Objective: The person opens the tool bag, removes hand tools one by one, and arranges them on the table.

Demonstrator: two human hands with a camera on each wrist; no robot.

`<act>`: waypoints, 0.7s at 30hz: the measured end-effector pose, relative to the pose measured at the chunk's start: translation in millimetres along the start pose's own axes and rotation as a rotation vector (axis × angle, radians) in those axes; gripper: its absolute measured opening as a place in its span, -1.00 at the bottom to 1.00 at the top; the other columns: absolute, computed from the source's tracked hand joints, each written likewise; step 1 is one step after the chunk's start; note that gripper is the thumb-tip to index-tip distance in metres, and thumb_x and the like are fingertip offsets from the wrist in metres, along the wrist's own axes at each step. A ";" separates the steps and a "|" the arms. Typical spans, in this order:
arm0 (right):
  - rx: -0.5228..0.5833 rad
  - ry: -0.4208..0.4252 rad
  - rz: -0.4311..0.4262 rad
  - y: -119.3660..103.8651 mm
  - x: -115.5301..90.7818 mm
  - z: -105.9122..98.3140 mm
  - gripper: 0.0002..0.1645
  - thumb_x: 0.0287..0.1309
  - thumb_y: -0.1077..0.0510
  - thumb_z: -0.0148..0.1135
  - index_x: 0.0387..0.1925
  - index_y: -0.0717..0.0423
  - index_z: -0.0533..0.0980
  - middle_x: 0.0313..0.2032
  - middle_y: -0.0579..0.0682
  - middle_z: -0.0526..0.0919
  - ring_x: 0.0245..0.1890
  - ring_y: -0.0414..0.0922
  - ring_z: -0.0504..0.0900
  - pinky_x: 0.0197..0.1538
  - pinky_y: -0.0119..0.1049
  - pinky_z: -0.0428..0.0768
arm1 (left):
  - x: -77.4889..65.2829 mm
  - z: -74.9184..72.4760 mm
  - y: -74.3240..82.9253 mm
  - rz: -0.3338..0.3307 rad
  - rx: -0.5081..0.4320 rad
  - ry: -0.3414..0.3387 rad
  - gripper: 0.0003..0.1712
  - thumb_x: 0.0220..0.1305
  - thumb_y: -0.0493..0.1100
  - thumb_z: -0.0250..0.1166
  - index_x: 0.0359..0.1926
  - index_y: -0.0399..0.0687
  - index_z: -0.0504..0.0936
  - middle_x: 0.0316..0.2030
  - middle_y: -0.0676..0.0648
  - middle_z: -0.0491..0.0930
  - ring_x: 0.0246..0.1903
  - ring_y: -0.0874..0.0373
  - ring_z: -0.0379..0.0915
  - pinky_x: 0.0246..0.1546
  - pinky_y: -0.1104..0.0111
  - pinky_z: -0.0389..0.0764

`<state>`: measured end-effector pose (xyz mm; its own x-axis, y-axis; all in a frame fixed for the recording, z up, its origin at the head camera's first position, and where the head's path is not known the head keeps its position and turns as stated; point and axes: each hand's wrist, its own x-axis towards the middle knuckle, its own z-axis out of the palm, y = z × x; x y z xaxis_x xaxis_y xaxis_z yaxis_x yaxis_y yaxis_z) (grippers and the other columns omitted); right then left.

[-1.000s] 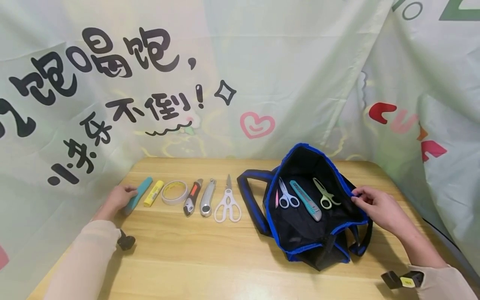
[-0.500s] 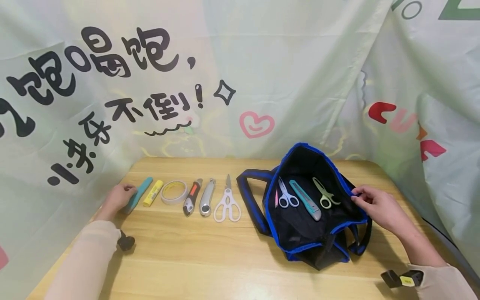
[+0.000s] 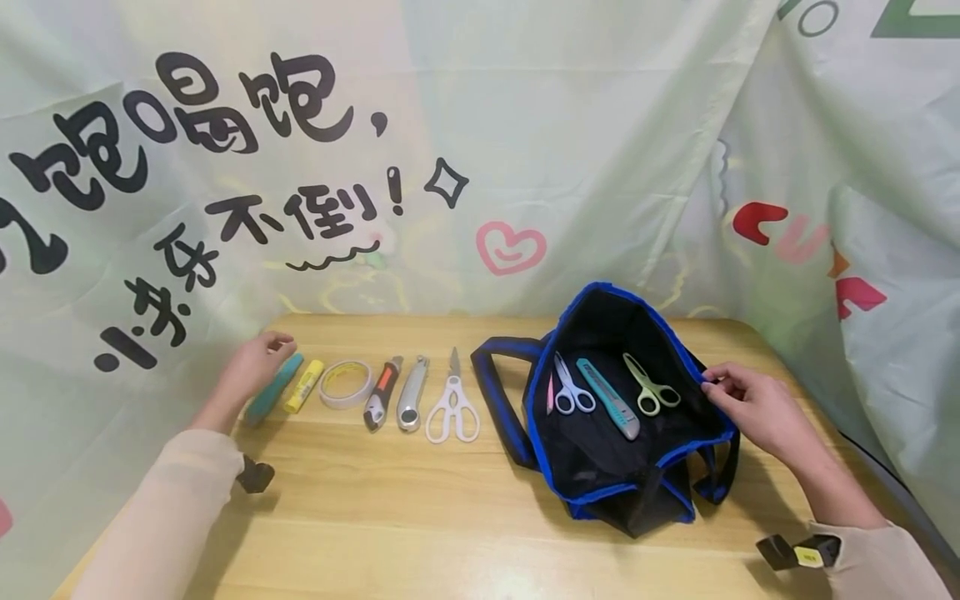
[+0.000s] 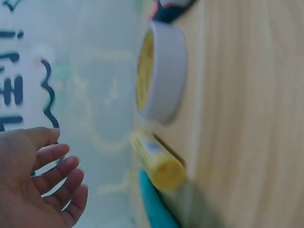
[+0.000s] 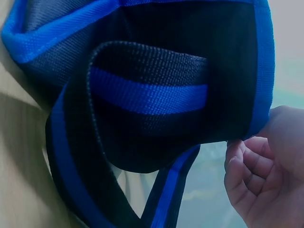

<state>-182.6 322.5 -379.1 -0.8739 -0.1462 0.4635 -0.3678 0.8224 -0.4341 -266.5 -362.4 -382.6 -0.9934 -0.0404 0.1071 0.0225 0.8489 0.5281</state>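
Note:
My left hand (image 3: 255,367) hovers over the far end of a long teal object (image 3: 272,393) at the table's left side. Its fingers are loosely bent with nothing between them, as the left wrist view shows of the same hand (image 4: 42,175). Beside it lie a yellow glue stick (image 3: 303,387) and a roll of tape (image 3: 326,395). On the right, my right hand (image 3: 761,408) pinches the blue-edged rim of a black bag (image 3: 592,467). Inside the bag are blue-handled scissors (image 3: 573,393), a teal utility knife (image 3: 606,398), green scissors (image 3: 651,387) and a slim pink item (image 3: 550,393).
Between the tape and the bag lie a grey-and-orange utility knife (image 3: 383,392), a silver utility knife (image 3: 412,396) and white-handled scissors (image 3: 452,408). The bag's strap (image 3: 498,400) loops out to its left. A printed curtain (image 3: 510,125) hangs behind the wooden table (image 3: 375,517).
My left hand has come off the teal object and moved up and to the right, over its far end. My right hand stays at the bag's rim. The head view has shifted slightly.

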 end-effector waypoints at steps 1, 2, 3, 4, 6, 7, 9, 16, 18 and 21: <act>-0.001 0.003 0.001 -0.8 0.0 -0.3 -0.89 0.28 0.24 0.23 -0.22 0.22 0.58 -0.52 -0.15 0.56 -0.55 -0.36 0.44 -0.50 -0.41 0.38 | 0.7 -0.5 6.8 0.020 0.002 -0.005 -0.33 0.52 0.16 -0.11 0.28 -0.33 0.36 0.16 -0.42 0.42 0.13 -0.34 0.33 0.10 -0.18 0.35; -0.001 0.003 0.004 -1.5 0.1 -0.7 -0.89 0.28 0.24 0.23 -0.22 0.22 0.58 -0.52 -0.14 0.56 -0.55 -0.36 0.44 -0.50 -0.41 0.37 | 1.8 -1.1 13.2 0.038 0.001 -0.009 -0.34 0.52 0.16 -0.10 0.28 -0.33 0.35 0.15 -0.41 0.42 0.13 -0.33 0.34 0.10 -0.18 0.36; -0.006 0.003 0.007 -2.0 0.2 -0.9 -0.89 0.28 0.23 0.23 -0.22 0.22 0.58 -0.52 -0.14 0.57 -0.55 -0.36 0.44 -0.50 -0.41 0.38 | 2.9 -1.5 19.7 0.057 -0.004 -0.011 -0.34 0.52 0.15 -0.08 0.29 -0.33 0.35 0.14 -0.41 0.43 0.12 -0.33 0.34 0.10 -0.18 0.36; -0.007 0.000 0.010 -2.3 0.2 -1.1 -0.89 0.28 0.23 0.23 -0.22 0.22 0.58 -0.51 -0.14 0.57 -0.55 -0.36 0.43 -0.51 -0.40 0.37 | 4.1 -1.5 26.1 0.081 -0.007 -0.009 -0.35 0.52 0.14 -0.07 0.28 -0.34 0.36 0.13 -0.41 0.45 0.11 -0.32 0.36 0.10 -0.17 0.37; -0.006 -0.007 0.018 -2.6 0.3 -1.4 -0.88 0.28 0.24 0.23 -0.21 0.22 0.58 -0.50 -0.12 0.58 -0.55 -0.37 0.42 -0.51 -0.40 0.36 | 5.7 -1.2 39.4 0.123 0.001 -0.007 -0.35 0.51 0.14 -0.04 0.28 -0.33 0.37 0.10 -0.39 0.48 0.09 -0.31 0.40 0.08 -0.16 0.41; -0.004 -0.008 0.021 -3.1 0.7 -1.9 -0.89 0.28 0.24 0.23 -0.21 0.23 0.58 -0.50 -0.12 0.58 -0.55 -0.37 0.42 -0.51 -0.39 0.36 | 6.0 -1.3 47.4 0.140 -0.006 -0.010 -0.36 0.51 0.13 -0.03 0.28 -0.33 0.37 0.10 -0.39 0.48 0.08 -0.31 0.41 0.07 -0.15 0.42; -0.006 -0.009 0.025 -3.5 1.4 -2.6 -0.88 0.27 0.24 0.24 -0.21 0.23 0.58 -0.49 -0.11 0.58 -0.56 -0.37 0.41 -0.51 -0.39 0.36 | 6.4 -0.9 64.5 0.163 -0.024 -0.023 -0.36 0.50 0.13 -0.01 0.30 -0.30 0.37 0.09 -0.37 0.50 0.08 -0.29 0.42 0.05 -0.12 0.46; -0.003 -0.015 0.025 -0.8 1.8 -1.5 -0.89 0.29 0.23 0.22 -0.22 0.22 0.58 -0.51 -0.12 0.57 -0.56 -0.35 0.40 -0.51 -0.39 0.35 | 6.7 6.7 133.1 0.244 -0.128 -0.076 -0.44 0.46 0.07 0.10 0.31 -0.17 0.39 0.11 -0.30 0.51 0.08 -0.22 0.46 0.07 -0.06 0.48; 0.002 -0.019 0.028 0.4 1.5 -1.3 -0.89 0.29 0.24 0.22 -0.21 0.23 0.58 -0.51 -0.12 0.56 -0.56 -0.35 0.40 -0.51 -0.39 0.34 | 7.1 10.8 152.9 0.290 -0.142 -0.083 -0.47 0.46 0.02 0.13 0.30 -0.16 0.41 0.09 -0.28 0.53 0.06 -0.20 0.48 0.05 -0.04 0.51; 0.007 -0.021 0.026 1.2 1.2 -0.1 -0.88 0.29 0.23 0.21 -0.21 0.22 0.58 -0.51 -0.11 0.56 -0.56 -0.35 0.40 -0.52 -0.39 0.34 | 5.6 17.8 181.9 0.341 -0.164 -0.111 -0.50 0.45 -0.05 0.15 0.30 -0.16 0.41 0.07 -0.26 0.55 0.03 -0.16 0.50 0.03 0.01 0.53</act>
<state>-184.1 323.4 -379.1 -0.8898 -0.1368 0.4355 -0.3472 0.8222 -0.4511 -269.9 -198.8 -301.0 -0.9318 0.2939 0.2130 0.3619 0.7080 0.6065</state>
